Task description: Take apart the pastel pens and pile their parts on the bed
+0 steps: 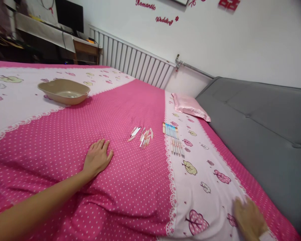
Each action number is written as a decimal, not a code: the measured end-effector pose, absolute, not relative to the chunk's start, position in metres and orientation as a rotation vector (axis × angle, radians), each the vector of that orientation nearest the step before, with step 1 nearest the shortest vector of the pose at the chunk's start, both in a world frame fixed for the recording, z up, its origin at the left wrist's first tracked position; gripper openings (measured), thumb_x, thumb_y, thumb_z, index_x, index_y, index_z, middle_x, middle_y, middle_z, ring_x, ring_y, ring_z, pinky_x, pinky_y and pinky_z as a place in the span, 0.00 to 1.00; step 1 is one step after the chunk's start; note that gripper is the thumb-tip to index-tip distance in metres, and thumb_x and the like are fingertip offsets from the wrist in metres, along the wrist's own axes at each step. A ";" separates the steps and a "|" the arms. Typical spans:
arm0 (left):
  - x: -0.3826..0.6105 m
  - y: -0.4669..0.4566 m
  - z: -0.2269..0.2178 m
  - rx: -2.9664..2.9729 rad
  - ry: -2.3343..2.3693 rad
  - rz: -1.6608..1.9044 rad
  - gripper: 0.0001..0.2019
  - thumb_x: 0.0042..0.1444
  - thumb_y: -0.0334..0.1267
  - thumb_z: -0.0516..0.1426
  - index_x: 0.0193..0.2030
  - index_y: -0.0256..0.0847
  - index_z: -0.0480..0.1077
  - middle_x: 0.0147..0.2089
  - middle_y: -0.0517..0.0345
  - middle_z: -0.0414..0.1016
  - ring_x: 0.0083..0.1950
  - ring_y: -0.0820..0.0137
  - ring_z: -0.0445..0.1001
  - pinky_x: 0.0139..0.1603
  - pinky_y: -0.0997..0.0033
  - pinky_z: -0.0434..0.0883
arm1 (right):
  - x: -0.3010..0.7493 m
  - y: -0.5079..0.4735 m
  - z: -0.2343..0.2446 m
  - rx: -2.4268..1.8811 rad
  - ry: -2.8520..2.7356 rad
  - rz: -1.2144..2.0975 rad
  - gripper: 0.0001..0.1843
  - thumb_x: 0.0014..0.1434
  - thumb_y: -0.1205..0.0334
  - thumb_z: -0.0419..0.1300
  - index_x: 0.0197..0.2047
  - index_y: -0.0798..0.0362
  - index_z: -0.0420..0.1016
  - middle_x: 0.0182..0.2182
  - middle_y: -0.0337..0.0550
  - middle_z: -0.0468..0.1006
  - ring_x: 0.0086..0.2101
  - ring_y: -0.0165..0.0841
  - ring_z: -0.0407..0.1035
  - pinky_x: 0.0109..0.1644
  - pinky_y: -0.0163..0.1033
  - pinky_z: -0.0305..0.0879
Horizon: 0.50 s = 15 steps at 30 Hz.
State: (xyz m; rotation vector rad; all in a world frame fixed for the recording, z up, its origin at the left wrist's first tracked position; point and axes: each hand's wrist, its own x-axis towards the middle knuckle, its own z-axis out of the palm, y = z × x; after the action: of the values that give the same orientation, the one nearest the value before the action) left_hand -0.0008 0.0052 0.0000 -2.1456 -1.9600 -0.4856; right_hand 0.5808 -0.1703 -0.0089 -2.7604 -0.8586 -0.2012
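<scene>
My left hand (97, 156) rests flat on the pink polka-dot bedsheet (125, 177), fingers stretched out and holding nothing. Ahead and to its right lie two small loose piles of pens, a left pile (134, 133) and a right pile (146, 137), mostly pink and white. Further right, a row of blue and orange pens (170, 130) is lined up side by side, with a row of pale pens (177, 148) just below it. Near the lower right edge of the view, my right hand (251, 217) is over the white tree-print band; motion blur smears its fingers.
A beige plastic basin (65, 92) stands on the bed at the left. A pink satin pillow (190, 106) lies near the grey padded headboard (256, 134). Behind the bed are a white radiator (135, 60) and a desk (86, 50) with a black monitor (69, 16).
</scene>
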 end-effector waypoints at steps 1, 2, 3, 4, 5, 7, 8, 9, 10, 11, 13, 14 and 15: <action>-0.001 0.005 0.000 -2.148 -1.957 -0.485 0.29 0.59 0.47 0.42 0.61 0.29 0.62 0.61 0.39 0.64 0.63 0.55 0.59 0.64 0.56 0.52 | 0.576 -0.167 -0.012 -2.783 -0.906 -0.105 0.39 0.56 0.43 0.38 0.65 0.57 0.52 0.61 0.60 0.58 0.60 0.55 0.53 0.61 0.61 0.50; -0.001 0.005 0.001 -2.151 -1.955 -0.486 0.29 0.59 0.47 0.42 0.61 0.29 0.62 0.61 0.39 0.64 0.63 0.55 0.60 0.64 0.56 0.52 | 0.574 -0.164 -0.015 -2.819 -0.890 -0.039 0.40 0.56 0.41 0.38 0.65 0.55 0.52 0.63 0.57 0.57 0.61 0.53 0.52 0.62 0.59 0.48; -0.001 0.004 0.002 -2.152 -1.955 -0.489 0.29 0.59 0.47 0.42 0.60 0.29 0.62 0.61 0.39 0.64 0.62 0.55 0.60 0.64 0.56 0.52 | 0.574 -0.164 -0.018 -2.860 -0.846 0.013 0.41 0.55 0.39 0.37 0.66 0.54 0.52 0.64 0.56 0.55 0.61 0.53 0.50 0.62 0.60 0.47; 0.000 0.003 0.003 -2.151 -1.956 -0.491 0.29 0.59 0.47 0.43 0.60 0.29 0.62 0.61 0.39 0.64 0.62 0.55 0.60 0.64 0.56 0.52 | 0.577 -0.164 -0.022 -2.896 -0.766 0.032 0.42 0.55 0.38 0.37 0.66 0.53 0.51 0.65 0.55 0.52 0.62 0.54 0.48 0.62 0.62 0.46; 0.000 0.003 0.004 -2.149 -1.959 -0.490 0.29 0.59 0.47 0.43 0.60 0.29 0.62 0.61 0.39 0.64 0.62 0.55 0.60 0.64 0.56 0.52 | 0.580 -0.165 -0.026 -2.917 -0.674 0.028 0.42 0.54 0.37 0.37 0.66 0.52 0.50 0.65 0.55 0.51 0.62 0.54 0.47 0.61 0.64 0.46; 0.000 0.002 0.005 -2.149 -1.968 -0.481 0.29 0.59 0.47 0.43 0.60 0.29 0.61 0.61 0.40 0.63 0.63 0.55 0.59 0.64 0.56 0.52 | 0.589 -0.165 -0.030 -2.922 -0.572 0.039 0.41 0.54 0.37 0.37 0.66 0.50 0.50 0.65 0.57 0.50 0.63 0.56 0.45 0.57 0.68 0.48; 0.000 0.002 0.005 -2.152 -1.972 -0.476 0.29 0.59 0.47 0.42 0.61 0.29 0.61 0.62 0.40 0.63 0.63 0.55 0.59 0.64 0.56 0.52 | 0.592 -0.163 -0.029 -2.921 -0.547 0.070 0.40 0.54 0.38 0.38 0.66 0.48 0.50 0.65 0.58 0.51 0.63 0.57 0.45 0.55 0.71 0.49; 0.000 0.002 0.005 -2.157 -1.975 -0.476 0.29 0.59 0.47 0.42 0.61 0.29 0.61 0.62 0.39 0.63 0.63 0.55 0.59 0.64 0.56 0.52 | 0.593 -0.159 -0.026 -2.924 -0.499 0.102 0.40 0.54 0.38 0.39 0.65 0.48 0.51 0.64 0.60 0.53 0.62 0.58 0.46 0.53 0.73 0.50; 0.000 0.002 0.005 -2.164 -1.976 -0.479 0.29 0.59 0.47 0.43 0.61 0.28 0.61 0.62 0.39 0.63 0.63 0.54 0.59 0.64 0.55 0.51 | 0.592 -0.153 -0.022 -2.927 -0.436 0.134 0.40 0.53 0.39 0.39 0.65 0.48 0.51 0.62 0.63 0.55 0.62 0.59 0.46 0.50 0.75 0.50; 0.000 0.002 0.004 -2.170 -1.975 -0.483 0.29 0.59 0.47 0.43 0.61 0.28 0.61 0.62 0.38 0.63 0.63 0.54 0.58 0.64 0.55 0.51 | 0.587 -0.144 -0.014 -2.925 -0.340 0.162 0.41 0.53 0.39 0.40 0.65 0.51 0.51 0.61 0.67 0.56 0.61 0.61 0.47 0.49 0.76 0.50; -0.001 0.002 0.003 -2.174 -1.977 -0.491 0.30 0.59 0.47 0.43 0.61 0.27 0.61 0.62 0.37 0.63 0.63 0.53 0.58 0.64 0.55 0.51 | 0.568 -0.122 0.005 -2.857 -0.203 0.057 0.46 0.52 0.38 0.43 0.66 0.60 0.46 0.61 0.73 0.54 0.62 0.61 0.46 0.53 0.72 0.49; -0.001 0.002 0.003 -2.175 -1.981 -0.491 0.30 0.58 0.47 0.43 0.61 0.27 0.60 0.62 0.37 0.62 0.64 0.53 0.58 0.64 0.55 0.51 | 0.554 -0.108 0.017 -2.773 -0.370 -0.033 0.46 0.53 0.39 0.44 0.66 0.61 0.45 0.62 0.71 0.52 0.62 0.59 0.44 0.55 0.70 0.48; -0.002 0.003 0.003 -2.174 -1.989 -0.490 0.30 0.58 0.47 0.43 0.62 0.27 0.60 0.62 0.38 0.62 0.64 0.54 0.58 0.64 0.55 0.52 | 0.538 -0.093 0.028 -2.706 -0.491 -0.066 0.45 0.54 0.40 0.43 0.66 0.62 0.45 0.63 0.69 0.51 0.63 0.58 0.44 0.58 0.67 0.46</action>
State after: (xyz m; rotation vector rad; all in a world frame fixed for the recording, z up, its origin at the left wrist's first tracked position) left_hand -0.0019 0.0027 0.0033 -2.1744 -1.9891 -0.4904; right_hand 0.5380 -0.0927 0.0283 -2.7063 -0.4915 -0.0663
